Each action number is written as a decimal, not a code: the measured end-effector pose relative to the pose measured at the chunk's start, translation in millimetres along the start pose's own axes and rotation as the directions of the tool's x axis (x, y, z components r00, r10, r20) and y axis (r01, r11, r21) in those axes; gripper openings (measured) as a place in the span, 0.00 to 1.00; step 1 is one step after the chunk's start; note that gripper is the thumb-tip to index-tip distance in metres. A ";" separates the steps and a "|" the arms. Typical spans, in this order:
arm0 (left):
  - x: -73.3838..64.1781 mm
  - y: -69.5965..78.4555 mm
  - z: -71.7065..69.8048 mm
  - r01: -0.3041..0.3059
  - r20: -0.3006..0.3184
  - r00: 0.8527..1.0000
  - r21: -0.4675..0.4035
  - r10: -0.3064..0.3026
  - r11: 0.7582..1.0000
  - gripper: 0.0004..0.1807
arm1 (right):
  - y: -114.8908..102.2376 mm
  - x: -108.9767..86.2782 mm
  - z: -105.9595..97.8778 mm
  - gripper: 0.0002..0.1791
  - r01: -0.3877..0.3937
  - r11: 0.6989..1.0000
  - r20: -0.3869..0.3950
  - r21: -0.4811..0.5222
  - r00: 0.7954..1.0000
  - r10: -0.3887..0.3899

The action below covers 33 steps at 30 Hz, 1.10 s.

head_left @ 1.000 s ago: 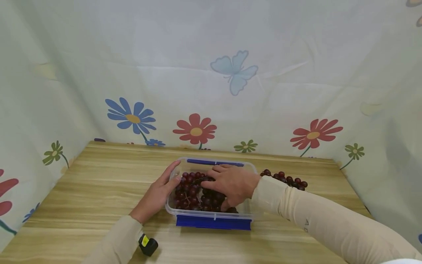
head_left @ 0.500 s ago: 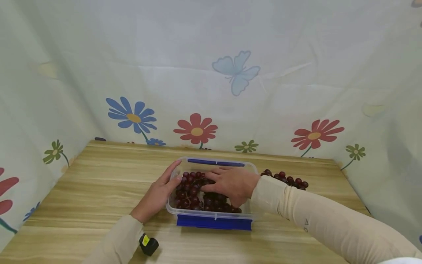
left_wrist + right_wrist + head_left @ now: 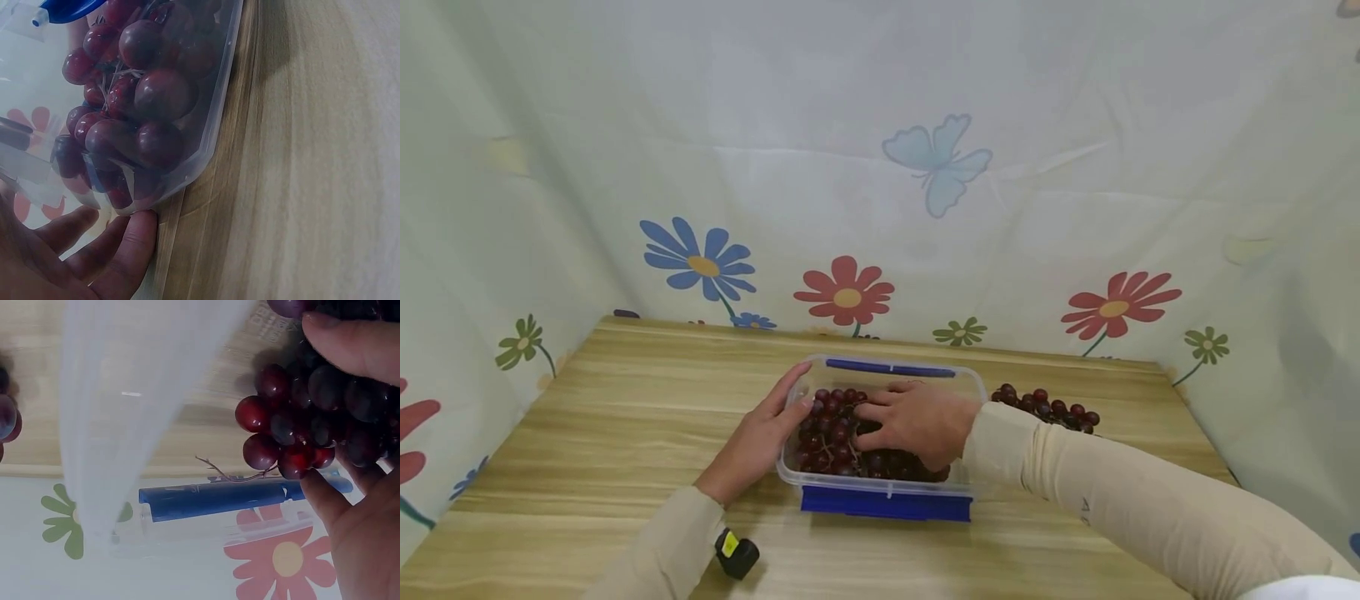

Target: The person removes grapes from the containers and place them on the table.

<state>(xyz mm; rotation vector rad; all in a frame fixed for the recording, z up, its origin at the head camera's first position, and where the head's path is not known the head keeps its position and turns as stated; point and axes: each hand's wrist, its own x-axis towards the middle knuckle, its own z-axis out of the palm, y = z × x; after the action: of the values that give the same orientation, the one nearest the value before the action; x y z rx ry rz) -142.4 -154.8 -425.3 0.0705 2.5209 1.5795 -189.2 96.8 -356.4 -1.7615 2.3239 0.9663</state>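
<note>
Low in the middle of the head frame, a clear plastic box (image 3: pixel 925 488) stands on the wooden desk (image 3: pixel 625 425), with dark red grapes (image 3: pixel 826 433) filling its left and middle parts. The left hand (image 3: pixel 758 443) pinches the box's left wall, thumb over the rim and fingers outside. The right hand (image 3: pixel 925 423) reaches in from the right, its grip closed round part of the grapes, thumb and fingers on opposite sides of them (clearest at the right of the right wrist view). A second bunch (image 3: pixel 1060 411) lies right of the box, partly behind the right sleeve (image 3: pixel 1105 483). A blue latch (image 3: pixel 887 503) hangs along the box's near side.
</note>
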 end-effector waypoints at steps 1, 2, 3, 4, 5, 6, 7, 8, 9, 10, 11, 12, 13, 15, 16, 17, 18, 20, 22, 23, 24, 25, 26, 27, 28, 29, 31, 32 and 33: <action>0.0 0.1 0.0 0.000 -0.001 1.000 0.000 0.000 1.000 0.29 | -0.2 0.3 0.0 0.45 0.001 1.000 0.000 -0.013 1.000 -0.001; 0.1 0.0 0.0 -0.001 -0.001 1.000 0.000 0.001 1.000 0.29 | -0.4 0.5 0.1 0.45 0.003 1.000 -0.002 -0.030 1.000 -0.003; 0.1 0.0 0.2 -0.001 -0.001 1.000 0.000 0.001 1.000 0.29 | -0.6 0.9 0.3 0.44 0.004 0.999 -0.003 -0.050 1.000 -0.004; 0.3 0.0 0.2 -0.001 -0.001 1.000 -0.001 0.001 1.000 0.29 | -0.7 1.6 0.5 0.44 0.002 0.998 -0.003 -0.064 1.000 -0.002; 0.4 0.0 0.2 -0.001 -0.001 1.000 -0.001 0.001 1.000 0.29 | -0.7 2.1 0.7 0.43 0.000 0.997 -0.004 -0.076 1.000 0.000; 0.5 0.0 0.2 -0.001 -0.001 1.000 -0.001 0.001 1.000 0.30 | -0.4 2.7 1.3 0.43 -0.001 0.997 -0.008 -0.080 1.000 0.000; 0.6 0.1 0.2 0.000 -0.002 1.000 -0.001 0.000 1.000 0.30 | -0.2 3.0 1.8 0.43 -0.003 0.997 -0.012 -0.080 1.000 0.002; 0.6 0.0 0.2 0.000 -0.003 1.000 -0.001 0.000 1.000 0.30 | 0.2 3.4 2.4 0.43 -0.003 0.997 -0.012 -0.079 1.000 0.002; 0.5 -0.1 0.2 0.001 -0.004 1.000 -0.002 -0.001 1.000 0.30 | 0.5 3.9 3.1 0.43 -0.002 0.997 -0.011 -0.075 1.000 0.001; 0.5 -0.3 0.2 0.001 -0.004 1.000 -0.004 -0.001 1.000 0.30 | 0.8 4.4 4.0 0.43 0.000 0.998 -0.012 -0.066 1.000 -0.001; 0.5 -0.5 0.2 0.000 -0.005 1.000 -0.003 -0.001 1.000 0.29 | 1.1 4.7 4.7 0.42 0.005 0.998 -0.011 -0.056 1.000 -0.005; 0.5 -0.8 0.3 0.000 -0.005 1.000 -0.005 0.000 1.000 0.29 | 1.3 5.0 5.4 0.42 0.010 0.999 -0.011 -0.048 1.000 -0.010; 0.6 -1.1 0.4 0.000 -0.006 1.000 -0.007 0.000 1.000 0.29 | 1.3 5.4 5.8 0.42 0.013 0.999 -0.008 -0.041 1.000 -0.014; 0.8 -1.7 0.5 -0.001 -0.006 1.000 -0.010 0.001 1.000 0.29 | 1.0 5.7 6.2 0.41 0.018 0.999 -0.005 -0.032 1.000 -0.018; 0.9 -1.9 0.5 -0.001 -0.006 1.000 -0.009 0.001 1.000 0.29 | 0.8 5.8 6.2 0.41 0.019 0.999 -0.005 -0.027 1.000 -0.019; 0.9 -2.0 0.5 -0.001 -0.007 1.000 -0.009 0.001 1.000 0.29 | 0.5 5.8 5.9 0.41 0.018 0.999 -0.005 -0.027 1.000 -0.018; 0.8 -2.1 0.3 -0.001 -0.008 1.000 -0.011 0.001 1.000 0.29 | 0.2 5.8 5.7 0.41 0.016 0.999 -0.007 -0.030 1.000 -0.016; 0.6 -2.2 0.3 0.001 -0.008 1.000 -0.011 -0.001 1.000 0.29 | -0.6 5.7 5.6 0.41 0.009 0.999 -0.009 -0.037 1.000 -0.009; 0.3 -2.2 0.4 0.002 -0.008 1.000 -0.010 -0.002 1.000 0.29 | -1.5 5.5 5.6 0.41 0.002 0.999 -0.009 -0.045 1.000 -0.002; 0.2 -2.1 0.4 0.003 -0.007 1.000 -0.010 -0.003 1.000 0.29 | -1.9 5.4 5.7 0.41 0.000 0.999 -0.009 -0.049 1.000 0.000; 0.1 -2.0 0.5 0.004 -0.007 1.000 -0.009 -0.004 1.000 0.29 | -2.3 5.2 5.8 0.41 -0.002 0.998 -0.009 -0.055 1.000 0.002; -0.1 -1.8 0.6 0.005 -0.006 1.000 -0.008 -0.005 1.000 0.29 | -2.6 5.1 6.0 0.41 -0.004 0.998 -0.010 -0.058 1.000 0.003; -0.1 -1.6 0.6 0.006 -0.007 1.000 -0.008 -0.006 1.000 0.29 | -2.8 4.8 6.1 0.42 -0.004 0.998 -0.011 -0.062 1.000 0.003; -0.2 -1.4 0.7 0.006 -0.007 1.000 -0.006 -0.006 1.000 0.29 | -2.9 4.8 6.5 0.42 -0.003 0.998 -0.012 -0.068 1.000 0.002; -0.3 -1.2 0.7 0.006 -0.007 1.000 -0.005 -0.006 1.000 0.28 | -2.9 4.8 6.9 0.42 -0.003 0.997 -0.013 -0.072 1.000 0.002; -0.3 -1.1 0.7 0.005 -0.008 1.000 -0.006 -0.006 1.000 0.28 | -2.8 4.9 7.5 0.42 -0.002 0.997 -0.015 -0.078 1.000 0.001; -0.4 -0.9 0.5 0.005 -0.009 1.000 -0.007 -0.005 1.000 0.29 | -2.4 4.7 7.9 0.42 -0.001 0.996 -0.019 -0.084 1.000 -0.001; -0.4 -0.9 0.5 0.005 -0.009 1.000 -0.008 -0.005 1.000 0.29 | -2.1 4.6 8.1 0.42 0.001 0.996 -0.021 -0.086 1.000 -0.003; -0.4 -0.8 0.4 0.006 -0.009 1.000 -0.007 -0.006 1.000 0.29 | -1.8 4.6 8.4 0.42 0.003 0.996 -0.023 -0.087 1.000 -0.005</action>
<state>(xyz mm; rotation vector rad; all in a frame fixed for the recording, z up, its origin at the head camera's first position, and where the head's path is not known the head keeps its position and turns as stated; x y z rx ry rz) -141.9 -154.8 -426.2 0.0558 2.5196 1.5899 -191.8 97.0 -365.8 -1.8178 2.3252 1.0675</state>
